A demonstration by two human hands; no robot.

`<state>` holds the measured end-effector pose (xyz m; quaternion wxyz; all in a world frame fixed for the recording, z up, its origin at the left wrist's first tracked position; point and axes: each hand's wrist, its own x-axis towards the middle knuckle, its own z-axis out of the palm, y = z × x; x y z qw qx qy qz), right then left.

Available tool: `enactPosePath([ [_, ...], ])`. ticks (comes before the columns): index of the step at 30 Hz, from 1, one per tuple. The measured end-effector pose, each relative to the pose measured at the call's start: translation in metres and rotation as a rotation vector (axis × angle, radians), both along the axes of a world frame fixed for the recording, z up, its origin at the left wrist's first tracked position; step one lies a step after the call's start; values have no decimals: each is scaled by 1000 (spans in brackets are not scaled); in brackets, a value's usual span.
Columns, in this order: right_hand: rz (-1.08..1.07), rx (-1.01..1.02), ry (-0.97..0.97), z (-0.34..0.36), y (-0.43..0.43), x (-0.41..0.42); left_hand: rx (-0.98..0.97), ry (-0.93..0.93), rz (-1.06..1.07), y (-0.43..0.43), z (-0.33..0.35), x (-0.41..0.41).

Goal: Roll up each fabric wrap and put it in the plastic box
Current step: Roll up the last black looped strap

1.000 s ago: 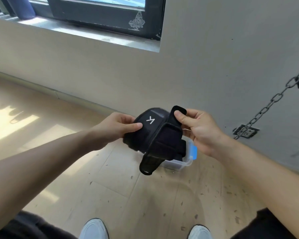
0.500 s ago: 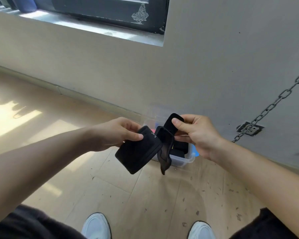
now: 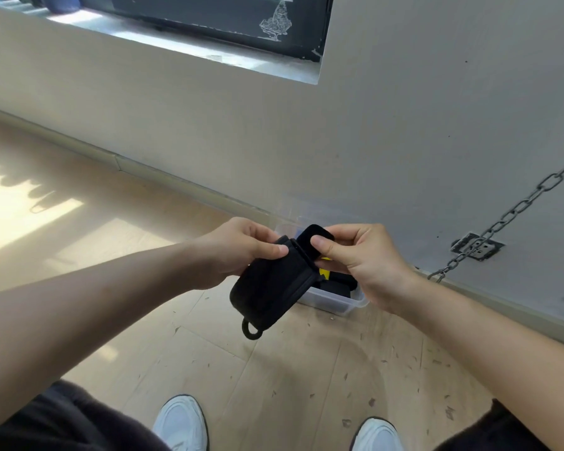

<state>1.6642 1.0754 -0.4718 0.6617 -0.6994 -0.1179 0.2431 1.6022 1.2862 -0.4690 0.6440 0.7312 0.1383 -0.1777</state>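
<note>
I hold a black fabric wrap point(image 3: 271, 288) in the air over the floor, folded into a flat, partly rolled pad with a small loop hanging from its lower end. My left hand point(image 3: 238, 252) grips its upper left edge, thumb on top. My right hand point(image 3: 355, 258) pinches the strap end sticking up at the wrap's top right. Behind and below the wrap stands the clear plastic box point(image 3: 336, 301) against the wall, holding dark wraps and something yellow; most of its inside is hidden by my hands.
The grey wall runs close behind the box, with a window ledge point(image 3: 183, 47) above. A metal chain point(image 3: 515, 209) slants down to a wall plate point(image 3: 476, 249) at the right. My white shoes point(image 3: 183, 424) stand on the pale wooden floor below.
The wrap has gone from loose and dangling to folded tighter into one pad. My two hands have come closer together, and the strap end is now held against the pad's top.
</note>
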Motion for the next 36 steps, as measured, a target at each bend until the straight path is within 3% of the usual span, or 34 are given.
enactPosePath([
  [9, 126, -125, -164, -5, -2, -3, -7, 24, 34, -2, -4, 2],
  [18, 175, -367, -802, -25, -2, -8, -110, 34, 77, 0, -5, 4],
  [22, 253, -448, -983, -28, -2, -5, -125, 15, 61, 0, -4, 2],
  [27, 376, -521, -915, -22, -4, -3, -25, -13, 101, -2, -4, -1],
  [32, 258, -361, -697, -8, -6, 2, 16, -47, 101, -4, -3, 4],
  [36, 295, -385, -758, -8, -8, 5, -41, -79, 83, -10, -2, 4],
])
